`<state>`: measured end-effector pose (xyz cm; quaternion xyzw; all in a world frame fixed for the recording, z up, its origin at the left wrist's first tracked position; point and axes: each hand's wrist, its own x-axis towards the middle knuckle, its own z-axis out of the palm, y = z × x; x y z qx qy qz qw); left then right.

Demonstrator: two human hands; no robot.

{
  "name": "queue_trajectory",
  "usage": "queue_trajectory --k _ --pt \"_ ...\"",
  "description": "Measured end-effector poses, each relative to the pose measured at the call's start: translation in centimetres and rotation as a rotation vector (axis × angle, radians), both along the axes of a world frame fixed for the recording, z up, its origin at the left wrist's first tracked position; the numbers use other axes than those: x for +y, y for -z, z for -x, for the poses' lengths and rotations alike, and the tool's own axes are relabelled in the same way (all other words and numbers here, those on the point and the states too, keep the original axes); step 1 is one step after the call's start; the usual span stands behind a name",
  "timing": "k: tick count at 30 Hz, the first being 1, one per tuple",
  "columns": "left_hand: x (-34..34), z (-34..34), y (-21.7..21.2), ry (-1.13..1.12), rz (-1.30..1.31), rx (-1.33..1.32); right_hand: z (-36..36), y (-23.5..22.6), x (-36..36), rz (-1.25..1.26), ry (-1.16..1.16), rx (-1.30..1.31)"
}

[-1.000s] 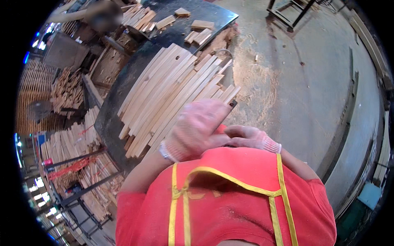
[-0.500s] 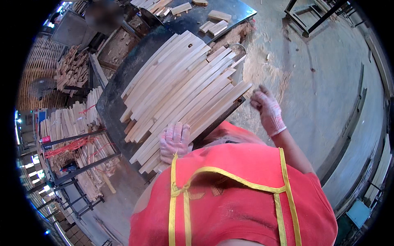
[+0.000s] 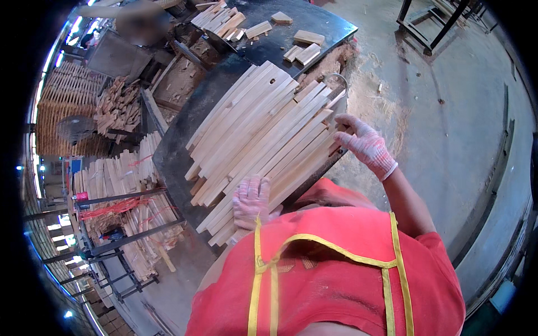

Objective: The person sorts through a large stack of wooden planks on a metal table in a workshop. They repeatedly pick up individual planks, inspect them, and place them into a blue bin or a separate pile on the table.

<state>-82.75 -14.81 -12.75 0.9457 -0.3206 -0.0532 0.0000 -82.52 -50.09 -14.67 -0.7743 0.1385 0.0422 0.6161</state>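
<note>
Pale wooden strips (image 3: 252, 134) are lying side by side on the dark table (image 3: 172, 150), long axes running from near left to far right. The left hand (image 3: 251, 203) is resting on them toward their near ends, fingers extended; the right hand (image 3: 363, 143) is holding its fingers bent at the outermost strip's (image 3: 302, 169) far end, whether gripping, I cannot tell.
</note>
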Motion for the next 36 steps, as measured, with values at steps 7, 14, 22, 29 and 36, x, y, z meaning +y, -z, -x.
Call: queue_trajectory --k 7,14,22,29,36 --pt "0.4 0.4 2.0 0.103 0.024 -0.184 0.4 1.2 0.1 -0.248 0.085 -0.056" --pt "1.8 0.0 -0.1 -0.022 0.280 0.240 2.0 -1.6 -0.2 -0.543 0.199 -0.253" --pt "3.4 -10.1 -13.1 -0.310 0.530 0.308 4.9 3.9 0.3 -0.612 0.378 -0.114" --pt "7.5 -32.0 -7.8 -0.261 0.089 -0.002 4.9 4.0 3.7 -0.661 0.504 -0.050" --pt "0.7 -37.9 1.1 -0.158 0.204 0.306 7.3 4.5 5.2 -0.556 0.632 0.106"
